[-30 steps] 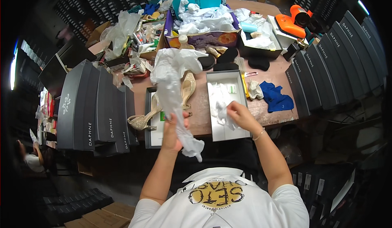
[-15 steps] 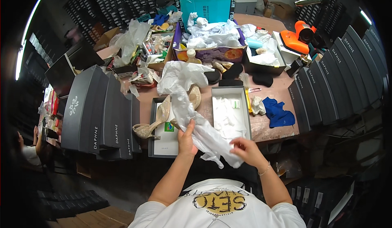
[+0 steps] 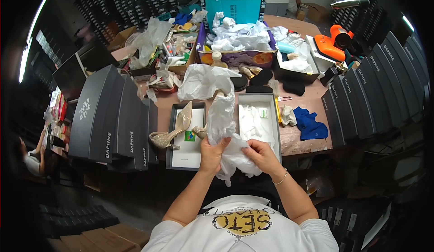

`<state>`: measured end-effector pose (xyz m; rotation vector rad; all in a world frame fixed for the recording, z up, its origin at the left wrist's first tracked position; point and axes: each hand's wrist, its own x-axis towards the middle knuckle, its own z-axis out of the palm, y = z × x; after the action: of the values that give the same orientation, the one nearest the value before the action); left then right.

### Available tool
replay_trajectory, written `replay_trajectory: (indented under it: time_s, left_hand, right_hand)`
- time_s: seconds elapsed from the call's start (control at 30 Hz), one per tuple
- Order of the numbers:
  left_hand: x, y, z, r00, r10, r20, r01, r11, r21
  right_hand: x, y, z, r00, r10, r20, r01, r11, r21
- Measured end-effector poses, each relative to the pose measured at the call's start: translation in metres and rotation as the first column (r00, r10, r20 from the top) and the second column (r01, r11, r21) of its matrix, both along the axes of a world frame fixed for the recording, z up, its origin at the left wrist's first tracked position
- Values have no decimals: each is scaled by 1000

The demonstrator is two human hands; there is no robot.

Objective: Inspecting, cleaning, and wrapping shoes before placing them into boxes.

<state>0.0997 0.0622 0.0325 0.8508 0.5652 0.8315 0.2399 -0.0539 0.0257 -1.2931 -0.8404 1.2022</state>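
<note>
A sheet of white tissue paper [image 3: 220, 119] hangs crumpled between my hands. My left hand [image 3: 211, 155] is closed on it with the thumb on top, and my right hand [image 3: 263, 157] pinches its right side. The paper hides most of a second gold shoe [image 3: 199, 130]; only part of it shows left of the paper. One glittery gold heeled shoe [image 3: 181, 122] leans over the left edge of a dark shallow box part with a white inside [image 3: 186, 155]. Right of the paper stands an open grey shoebox [image 3: 276, 116] holding white paper and a small green-and-white packet [image 3: 263, 112].
Dark shoeboxes stand in rows at left [image 3: 97, 112] and right [image 3: 361, 89]. Behind are a purple carton [image 3: 237, 59] of crumpled paper, a bottle [image 3: 217, 58], black pads [image 3: 294, 88] and an orange device [image 3: 329, 45]. A blue cloth [image 3: 312, 124] lies at right. Another person sits far left.
My right hand has moved left and up, closer to my left hand, and now pinches the paper. The paper is bunched more upright and covers more of the second shoe.
</note>
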Motion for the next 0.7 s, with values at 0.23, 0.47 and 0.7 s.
replay_trajectory:
  time_s: [0.23, 0.47, 0.7]
  left_hand:
    - [-17, 20, -25, 974, -178, 142, 204, 959, -198]
    - [-5, -22, -22, 994, -102, 46, 90, 973, 213]
    - [-27, -12, -10, 975, -64, 211, 126, 947, -296]
  right_hand:
    - [14, -27, 35, 843, -181, -507, 316, 929, 193]
    - [-17, 19, 29, 987, -119, -103, 145, 946, 292]
    - [2, 8, 15, 852, -230, -471, 326, 936, 132]
